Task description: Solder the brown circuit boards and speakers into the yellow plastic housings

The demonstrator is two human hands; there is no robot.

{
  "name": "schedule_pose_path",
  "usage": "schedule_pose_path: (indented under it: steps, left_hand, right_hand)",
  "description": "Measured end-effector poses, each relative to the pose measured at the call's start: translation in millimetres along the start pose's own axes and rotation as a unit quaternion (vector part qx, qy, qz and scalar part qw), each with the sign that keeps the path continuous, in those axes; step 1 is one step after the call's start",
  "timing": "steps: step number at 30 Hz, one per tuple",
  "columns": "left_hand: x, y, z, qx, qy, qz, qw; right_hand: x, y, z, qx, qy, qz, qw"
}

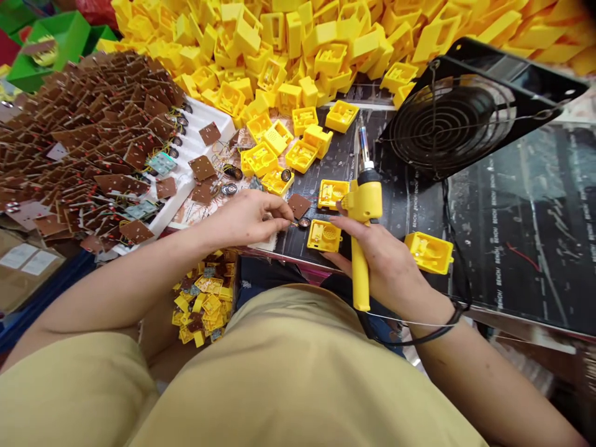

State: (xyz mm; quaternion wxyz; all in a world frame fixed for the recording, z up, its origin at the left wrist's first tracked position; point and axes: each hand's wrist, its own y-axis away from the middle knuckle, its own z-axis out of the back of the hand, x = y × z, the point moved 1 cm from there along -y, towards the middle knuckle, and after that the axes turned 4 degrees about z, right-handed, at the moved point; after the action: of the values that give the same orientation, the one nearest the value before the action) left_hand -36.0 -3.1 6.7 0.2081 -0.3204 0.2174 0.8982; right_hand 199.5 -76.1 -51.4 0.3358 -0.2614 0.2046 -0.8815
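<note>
My left hand point(251, 217) is closed in a pinch at the wired side of a small round speaker point(303, 223). Beside the speaker lies a brown circuit board point(298, 205). Just right of them sits an open yellow plastic case point(325, 236), with fingertips of my right hand point(388, 254) at its edge. That hand is wrapped round a yellow soldering gun point(365, 202), its metal tip pointing away from me and a thin solder wire trailing from the handle's bottom. A second open case point(333, 194) stands behind the gun, partly hidden.
Yellow cases point(279, 43) are heaped at the back. A pile of brown boards point(93, 124) fills the left, on white foam point(214, 121). A black fan point(447, 118) stands back right, its cord crossing the bench. Another case point(429, 252) lies right. Below is a box of filled cases point(209, 298).
</note>
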Motion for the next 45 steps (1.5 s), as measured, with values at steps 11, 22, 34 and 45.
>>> schedule_pose_path:
  steps: [11, 22, 34, 45]
  left_hand:
    - [11, -14, -1.4, 0.125, 0.268, 0.066, 0.953]
    - [15, -10, -0.7, 0.14, 0.239, 0.008, 0.961]
    - [6, 7, -12.1, -0.1, -0.199, -0.159, 0.962]
    - [13, 0, -9.8, -0.084, 0.106, -0.081, 0.988]
  right_hand:
    - [7, -12, 2, -0.082, -0.031, 0.022, 0.996]
    - [16, -35, -30, -0.111, -0.019, 0.039, 0.993]
    - [17, -34, -28, -0.089, -0.036, 0.023, 0.995]
    - [16, -38, -31, -0.111, -0.008, 0.025, 0.993]
